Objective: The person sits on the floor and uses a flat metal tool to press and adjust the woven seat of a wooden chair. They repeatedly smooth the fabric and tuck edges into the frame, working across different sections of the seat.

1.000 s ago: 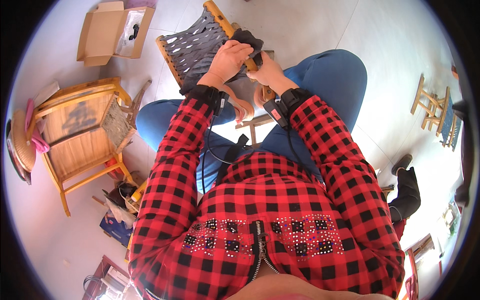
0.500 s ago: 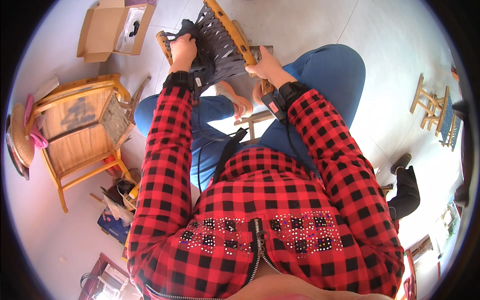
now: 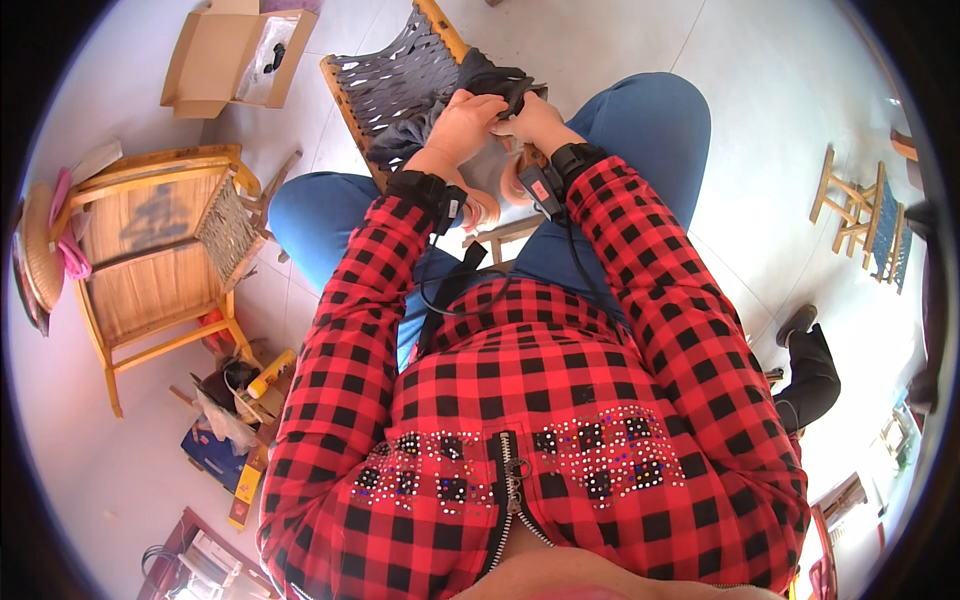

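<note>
Between my knees is a wooden stool frame (image 3: pixel 441 28) with a seat (image 3: pixel 395 78) woven from dark grey strips. At the frame's near right part, a bunched dark cloth strip (image 3: pixel 488 78) covers the rail. My left hand (image 3: pixel 463 124) is closed on the strip, its fingers pointing right. Close beside it, my right hand (image 3: pixel 535 125) pinches the same dark material, and the fingertips of both hands nearly meet. More loose strip (image 3: pixel 398 140) hangs below the weave by my left wrist. The fingers partly hide exactly where each grips.
At left stands a wooden chair (image 3: pixel 150 215) on its side, near an open cardboard box (image 3: pixel 215 55). Clutter with a blue box (image 3: pixel 213 455) lies below it. To the right is a folding stool (image 3: pixel 880 225) with a blue woven seat, and another person's leg (image 3: pixel 812 370).
My left hand has left the frame's left side and moved right, bringing the dark bundle to the right rail. My right hand has come off the rail onto the strip.
</note>
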The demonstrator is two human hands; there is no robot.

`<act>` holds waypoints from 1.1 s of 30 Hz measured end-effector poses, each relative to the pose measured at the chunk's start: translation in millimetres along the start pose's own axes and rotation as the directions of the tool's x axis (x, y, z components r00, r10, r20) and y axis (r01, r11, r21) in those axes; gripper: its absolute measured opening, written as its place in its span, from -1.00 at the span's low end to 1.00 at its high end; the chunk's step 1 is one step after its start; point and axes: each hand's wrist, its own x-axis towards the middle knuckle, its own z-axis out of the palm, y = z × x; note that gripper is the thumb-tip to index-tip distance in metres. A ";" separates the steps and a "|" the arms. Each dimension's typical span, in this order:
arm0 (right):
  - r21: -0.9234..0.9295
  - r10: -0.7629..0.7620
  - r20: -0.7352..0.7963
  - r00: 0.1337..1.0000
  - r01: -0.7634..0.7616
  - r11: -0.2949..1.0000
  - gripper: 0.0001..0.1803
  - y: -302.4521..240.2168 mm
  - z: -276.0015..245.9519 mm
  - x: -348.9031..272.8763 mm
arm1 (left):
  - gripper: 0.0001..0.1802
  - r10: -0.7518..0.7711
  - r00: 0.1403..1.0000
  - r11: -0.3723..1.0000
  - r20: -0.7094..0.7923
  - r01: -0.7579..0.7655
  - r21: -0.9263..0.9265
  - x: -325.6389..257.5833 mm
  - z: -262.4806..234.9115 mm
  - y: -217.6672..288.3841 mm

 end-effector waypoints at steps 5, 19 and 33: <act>-0.066 -0.062 -0.017 0.998 0.061 0.996 0.05 3.8 -8.6 7.3 | -0.73 -0.058 0.985 0.964 0.165 0.012 0.267 -34.3 -27.5 -30.0; 0.217 0.003 -0.257 0.966 0.055 0.975 -0.07 -13.1 -25.2 3.3 | -0.82 -0.826 0.324 0.563 -0.462 0.537 -0.629 -63.8 -86.8 -108.7; 0.405 0.003 -0.203 0.979 0.081 0.911 -0.13 -17.5 -12.0 3.6 | -0.66 -0.675 0.687 0.598 -0.268 0.722 0.347 -66.0 -69.1 -77.7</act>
